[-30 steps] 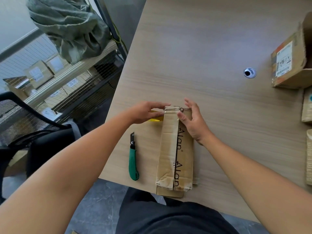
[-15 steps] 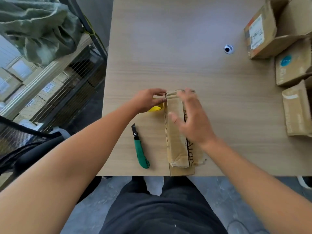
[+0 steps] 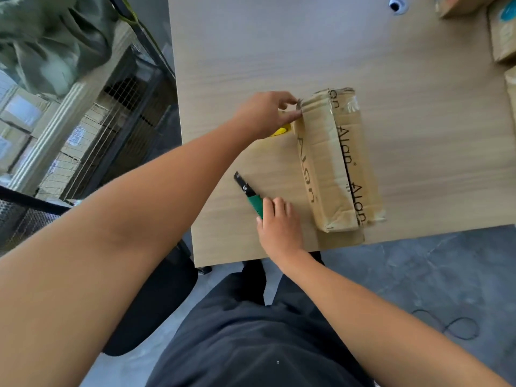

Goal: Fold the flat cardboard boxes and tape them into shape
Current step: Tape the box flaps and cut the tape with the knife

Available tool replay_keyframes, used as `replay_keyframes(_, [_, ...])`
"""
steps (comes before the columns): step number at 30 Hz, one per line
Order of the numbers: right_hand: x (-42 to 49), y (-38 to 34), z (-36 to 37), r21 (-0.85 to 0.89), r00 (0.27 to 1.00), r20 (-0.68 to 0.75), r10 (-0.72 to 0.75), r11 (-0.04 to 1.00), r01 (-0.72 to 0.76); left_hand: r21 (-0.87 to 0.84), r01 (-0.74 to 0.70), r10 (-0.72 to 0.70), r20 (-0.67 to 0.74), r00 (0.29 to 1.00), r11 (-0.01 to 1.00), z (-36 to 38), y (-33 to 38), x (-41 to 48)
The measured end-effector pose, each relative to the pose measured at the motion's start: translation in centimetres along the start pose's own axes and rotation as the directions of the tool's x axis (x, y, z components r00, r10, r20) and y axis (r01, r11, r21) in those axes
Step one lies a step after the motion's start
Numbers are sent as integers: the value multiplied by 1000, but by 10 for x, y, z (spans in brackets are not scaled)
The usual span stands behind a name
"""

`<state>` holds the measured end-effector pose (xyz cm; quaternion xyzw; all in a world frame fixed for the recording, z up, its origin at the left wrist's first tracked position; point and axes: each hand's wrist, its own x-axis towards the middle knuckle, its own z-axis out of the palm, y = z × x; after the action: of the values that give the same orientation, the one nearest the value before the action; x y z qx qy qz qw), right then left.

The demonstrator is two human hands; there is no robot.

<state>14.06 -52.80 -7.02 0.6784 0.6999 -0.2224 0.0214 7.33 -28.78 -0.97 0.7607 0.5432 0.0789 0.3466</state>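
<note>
At the far left corner of the cardboard box (image 3: 332,163), the left hand's (image 3: 265,114) thumb and forefinger are pinched together on the top edge. They nip a thin greyish bit that is too small to make out. The other fingers are curled loosely behind them. Under that palm, just left of the box, a yellow object (image 3: 280,131) peeks out, mostly hidden.

Left of the box's near end, the right hand (image 3: 279,227) is down on the green utility knife (image 3: 252,199). Its fingers are bent over the near part of the handle and the thumb is on the other side, so the handle sits gripped between them. The dark blade end pokes out beyond the knuckles and points away from the person.

The box itself lies long and narrow, folded up into shape, with its near end by the near edge of the wooden table (image 3: 279,51). It has black "Alan" lettering along the top seam and shiny clear tape across its far end. A flat cardboard piece (image 3: 344,238) sticks out from underneath its near end.

Far off to the right of the box, more cartons (image 3: 502,34) crowd the table corner, and a cable grommet (image 3: 396,5) sits nearby. Well to the left of the box, past the table, a green sack (image 3: 50,43) slumps on wire shelving, and a black chair (image 3: 150,303) stands close to the person's dark trousers (image 3: 251,344).
</note>
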Motion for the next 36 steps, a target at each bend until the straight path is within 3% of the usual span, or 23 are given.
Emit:
replay_keyframes(2, [3,2,-3,64,1000,-10,24,998,-24,20,-7,7,6,1000,1000,-1,0,-2])
replay_keyframes(6, [-18,14,-35,438,992,29,120,891,-120,31,-9,8,39,999,999,-3,1,-6])
replay_keyframes(10, [-53,19,-93,683,990,-107,97,731,2,-3,3,-3,45,999,1000,-3,0,-8])
replay_keyframes(12, [-41,19,-122,631,939,-301,167,773,65,-41,10,-9,36,999,999,1,0,-8])
replay_keyframes(14, [-7,20,-143,485,887,-415,202,874,28,-64,19,-17,36,999,998,4,1,-8])
replay_keyframes(19, [59,30,-149,302,960,-97,263,927,-224,-121,62,-58,35,998,991,2,2,-10])
replay_keyframes(25, [63,36,-144,250,961,-54,272,935,-251,-267,34,-19,61,998,963,-5,-21,-27])
replay_keyframes(30, [66,29,-149,137,965,77,250,956,-258,-206,67,-52,81,995,976,-2,-19,-27])
replay_keyframes(33, [70,26,-151,94,955,85,284,952,-291,-131,120,-105,111,988,984,-2,-10,-18])
replay_keyframes(36, [75,19,-152,28,945,67,320,946,-322,-166,169,-145,143,979,972,-6,-6,-12])
